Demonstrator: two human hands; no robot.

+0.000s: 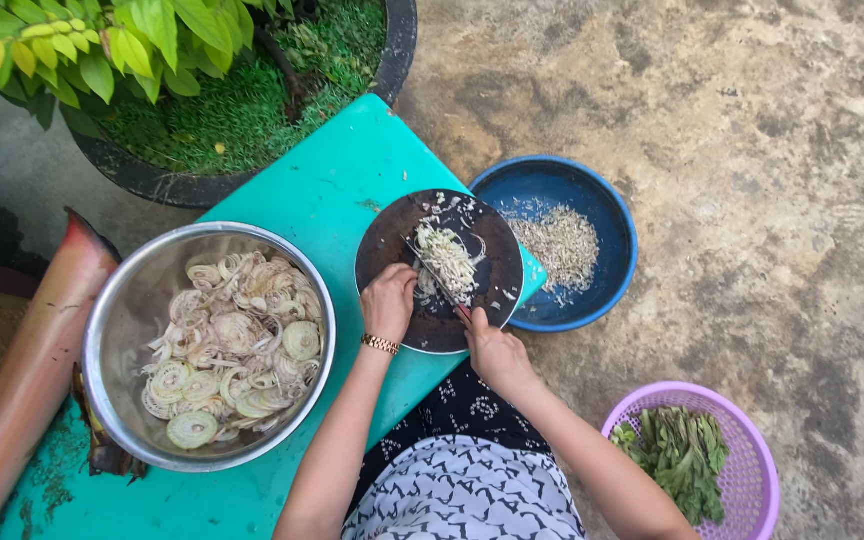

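Note:
On a round dark chopping board [384, 243] lies a pile of pale sliced shreds [448, 258]. My left hand [388, 300], with a gold bracelet at the wrist, presses down on the shreds at the board's near edge. A knife [435, 277] lies across the pile with its blade over the shreds, and my right hand [492, 347] is closed around its handle at the board's lower right edge. The board rests on a turquoise table [327, 180].
A steel bowl [118, 300] of sliced white rings sits at left on the table. A blue bowl [607, 215] with chopped bits stands on the concrete floor beyond the board. A purple basket [752, 450] holds green leaves. A potted plant [397, 45] and a reddish banana blossom [27, 370] stand at left.

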